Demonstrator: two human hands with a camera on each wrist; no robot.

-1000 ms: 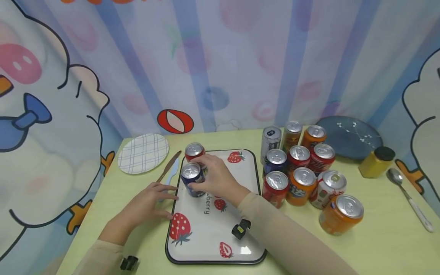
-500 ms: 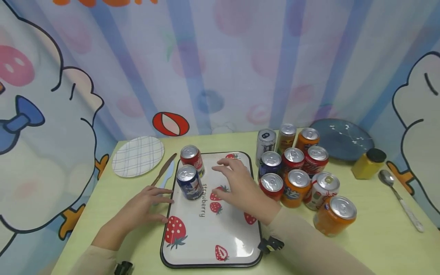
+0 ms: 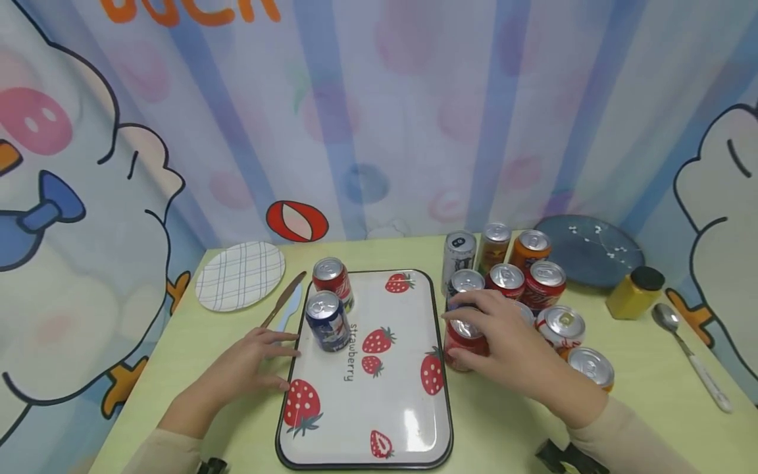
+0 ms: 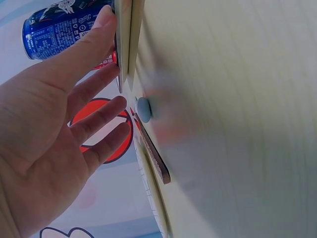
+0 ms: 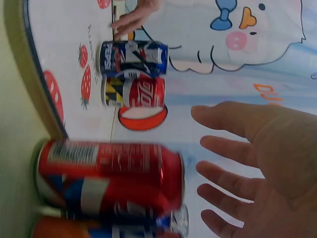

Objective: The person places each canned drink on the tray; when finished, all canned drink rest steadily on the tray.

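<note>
My left hand [image 3: 237, 375] rests with loosely spread fingers at the left edge of the strawberry-patterned tray [image 3: 349, 424]. In the left wrist view its thumb and index finger overlap the tray's side. On the tray's far left stand a dark blue Pepsi can [image 3: 328, 326] and, behind it, a red Coca-Cola can [image 3: 333, 283]. Over to the tray's right, my right hand [image 3: 518, 345] hovers around the top of a red soda can [image 3: 464, 352]. The right wrist view shows a gap between its slightly bent fingers and that can [image 5: 109, 173].
More cans crowd beside and behind the red one, including an orange can [image 3: 589, 368] and a tall silver can [image 3: 458, 260]. A dark plate [image 3: 592, 253], yellow jar [image 3: 635, 293] and spoon [image 3: 689, 355] lie right. A checked plate [image 3: 239, 276] and knife [image 3: 285, 299] lie left.
My right hand has let go of the blue Pepsi can, leaving it on the tray, and has moved right to the red can. My left hand has stayed at the tray's edge.
</note>
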